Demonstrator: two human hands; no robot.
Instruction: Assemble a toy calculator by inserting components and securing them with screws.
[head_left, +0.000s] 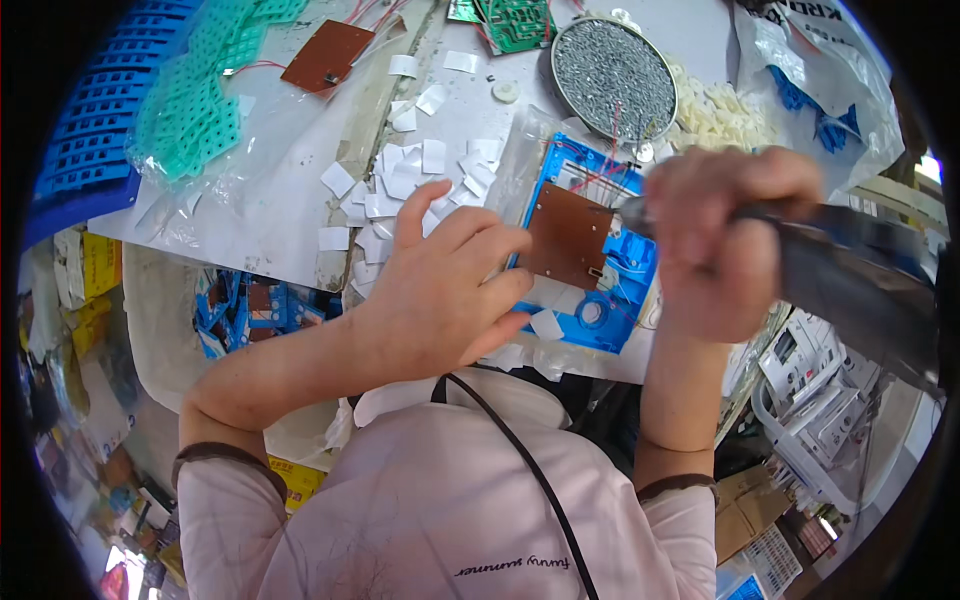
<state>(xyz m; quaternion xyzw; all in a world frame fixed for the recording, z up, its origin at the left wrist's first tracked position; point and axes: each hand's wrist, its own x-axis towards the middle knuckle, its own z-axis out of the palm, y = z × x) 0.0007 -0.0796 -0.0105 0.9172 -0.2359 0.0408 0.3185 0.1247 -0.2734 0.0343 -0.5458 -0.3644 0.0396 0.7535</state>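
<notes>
A blue plastic housing (620, 318) lies on the worktable, with a brown circuit board (565, 238) seated in it and thin red wires at its far end. My left hand (440, 275) spreads over the left side of the housing, its fingertips at the board's edge and the index finger stretched away over white paper pieces. In my closed right hand (725, 230) is a dark electric screwdriver (850, 280), held nearly level. Its tip points left at the right edge of the board; motion blurs the hand and tool.
Beyond the housing stands a round tray of small metal screws (615, 78), beside cream plastic pieces (725, 112). White paper pieces (400, 180) lie scattered. Further left are another brown board (328, 55) and green plastic parts (190, 115). A bin of blue parts (255, 310) sits below the table's left edge.
</notes>
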